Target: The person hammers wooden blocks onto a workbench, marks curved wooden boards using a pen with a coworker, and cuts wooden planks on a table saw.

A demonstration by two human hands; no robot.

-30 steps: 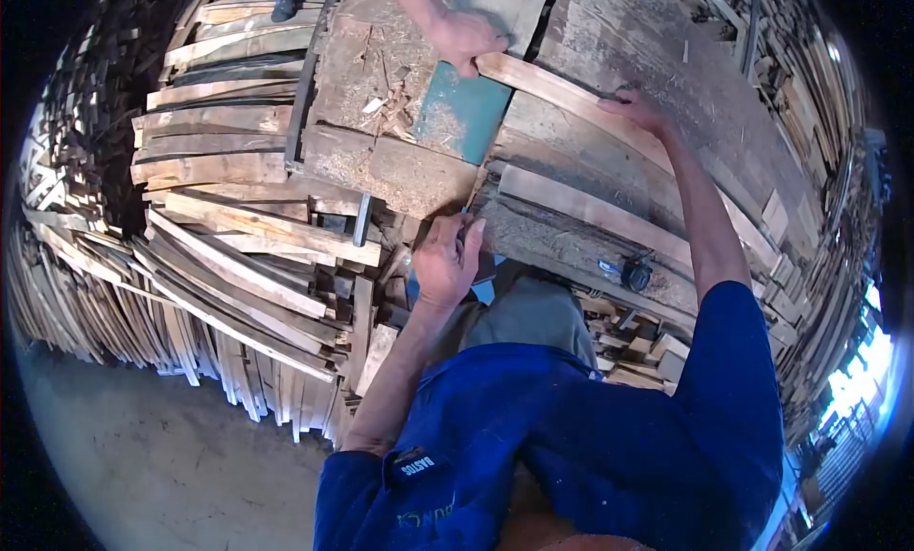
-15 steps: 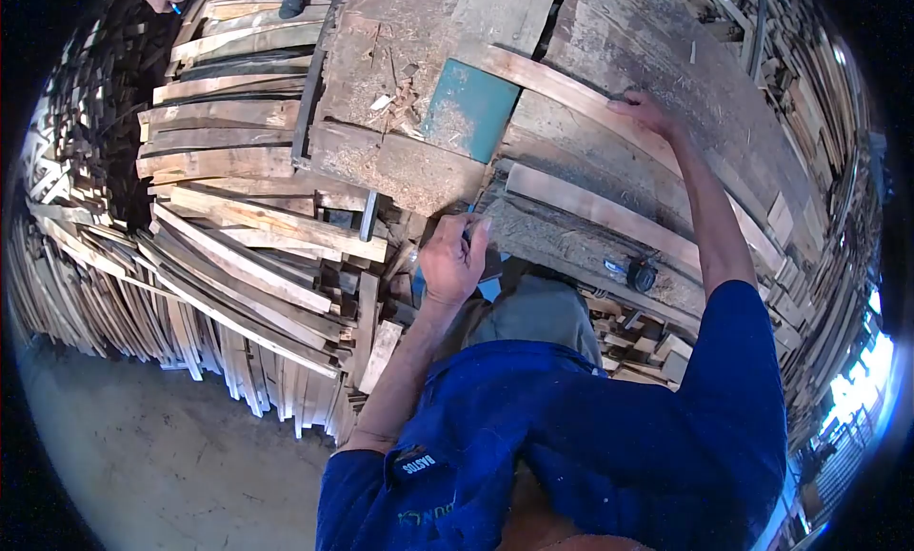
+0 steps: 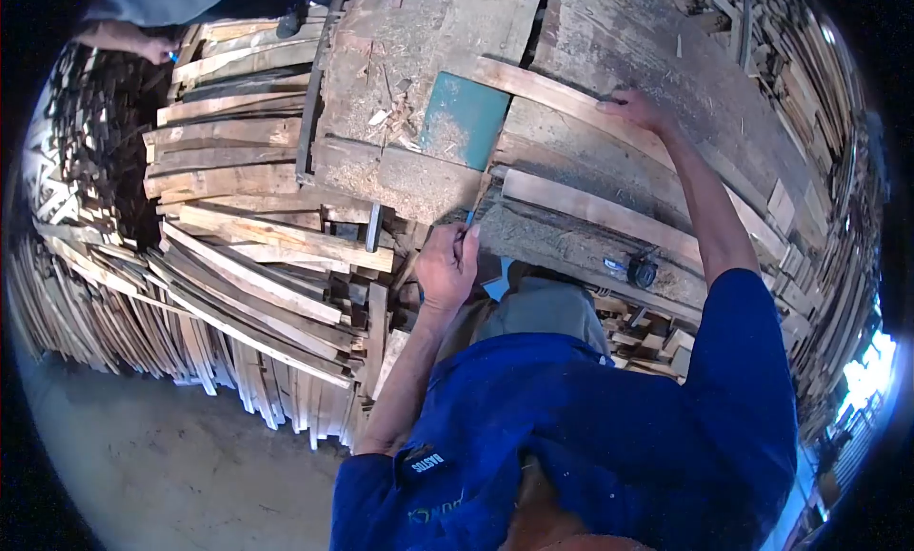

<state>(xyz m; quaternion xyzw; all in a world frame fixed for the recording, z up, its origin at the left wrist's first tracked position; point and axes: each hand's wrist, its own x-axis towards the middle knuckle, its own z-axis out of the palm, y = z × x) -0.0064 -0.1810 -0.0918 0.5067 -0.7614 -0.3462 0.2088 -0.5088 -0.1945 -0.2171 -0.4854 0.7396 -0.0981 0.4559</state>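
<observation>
My left hand (image 3: 447,265) is closed at the near edge of the dusty wooden table (image 3: 409,180), with a thin blue-tipped object (image 3: 470,217) sticking up from its fingers. My right hand (image 3: 632,110) rests on a long, narrow board (image 3: 557,95), fingers bent over its far edge. That board runs diagonally, its left end beside a teal plate (image 3: 465,120) partly covered in sawdust. Nearer to me lies a second long board (image 3: 590,208).
A black tape measure (image 3: 643,270) sits near the table's front edge. Stacked boards (image 3: 224,156) fill the left side. At the upper left is a co-worker's hand (image 3: 157,50) holding something small and blue. Wood chips (image 3: 395,113) lie beside the teal plate.
The other person's hand at the board's left end has let go and left. A co-worker's arm and clothing now show more at the upper left. My hands have barely moved.
</observation>
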